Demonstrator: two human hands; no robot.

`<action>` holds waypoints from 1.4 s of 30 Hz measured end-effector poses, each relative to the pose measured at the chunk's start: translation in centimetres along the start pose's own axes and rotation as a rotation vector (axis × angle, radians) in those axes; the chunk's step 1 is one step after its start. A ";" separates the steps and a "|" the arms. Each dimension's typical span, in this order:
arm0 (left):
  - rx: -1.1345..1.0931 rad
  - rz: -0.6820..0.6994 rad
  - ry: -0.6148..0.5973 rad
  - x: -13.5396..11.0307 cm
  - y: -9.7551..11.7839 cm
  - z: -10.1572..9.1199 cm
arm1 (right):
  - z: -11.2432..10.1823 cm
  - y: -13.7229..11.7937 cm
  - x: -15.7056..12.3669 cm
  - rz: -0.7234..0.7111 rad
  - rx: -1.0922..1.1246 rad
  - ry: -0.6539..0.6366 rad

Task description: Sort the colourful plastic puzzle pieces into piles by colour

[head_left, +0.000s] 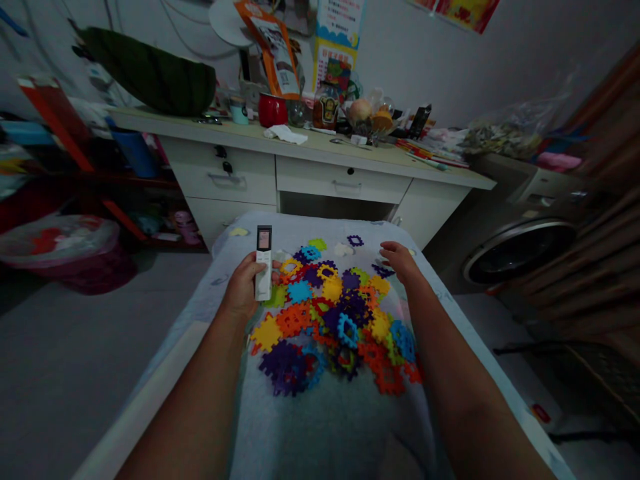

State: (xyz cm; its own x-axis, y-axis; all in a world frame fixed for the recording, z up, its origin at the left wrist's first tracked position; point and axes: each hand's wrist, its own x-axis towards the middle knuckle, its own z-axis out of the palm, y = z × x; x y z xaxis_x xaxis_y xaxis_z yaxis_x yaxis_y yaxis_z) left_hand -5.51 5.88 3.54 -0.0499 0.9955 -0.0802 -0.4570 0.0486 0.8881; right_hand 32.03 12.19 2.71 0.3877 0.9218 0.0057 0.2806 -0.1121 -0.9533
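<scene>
My left hand (245,283) grips a white remote control (263,267), held upright with its small screen at the top and my thumb on its buttons. A spread pile of coloured plastic interlocking pieces (333,289) lies in front of me, in purple, orange, yellow, blue and green. To the right of the pile, my right hand (400,260) hovers near a dark purple piece (383,270), fingers stretched out and holding nothing. Whether it touches the cloth cannot be told. The pieces lie on a pale blue cloth (330,427) covering the surface before me.
Behind stands a white desk (345,180) bearing a watermelon-like green object (150,73), a red pot (273,110), a jar (326,107) and an orange bag (275,53). A washing machine (520,227) is at right. A lined pink bin (95,267) stands at left.
</scene>
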 end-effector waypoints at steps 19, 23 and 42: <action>0.064 -0.010 -0.019 -0.6 0.0 0.4 | -2.0 3.3 -1.8 0.051 0.076 0.014; 0.051 -0.009 -0.051 -0.6 0.0 0.4 | -2.0 3.3 -1.9 0.038 0.066 0.002; 0.005 0.025 -0.159 -0.5 -0.4 0.3 | -2.0 3.6 -1.6 -0.006 -0.004 0.008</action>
State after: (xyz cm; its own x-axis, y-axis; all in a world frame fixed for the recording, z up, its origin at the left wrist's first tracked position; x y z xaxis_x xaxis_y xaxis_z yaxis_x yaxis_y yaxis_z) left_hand -5.05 5.39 3.40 0.0803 0.9967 0.0147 -0.4531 0.0234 0.8911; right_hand 34.24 9.58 -0.14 0.3927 0.9196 0.0139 0.2868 -0.1081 -0.9519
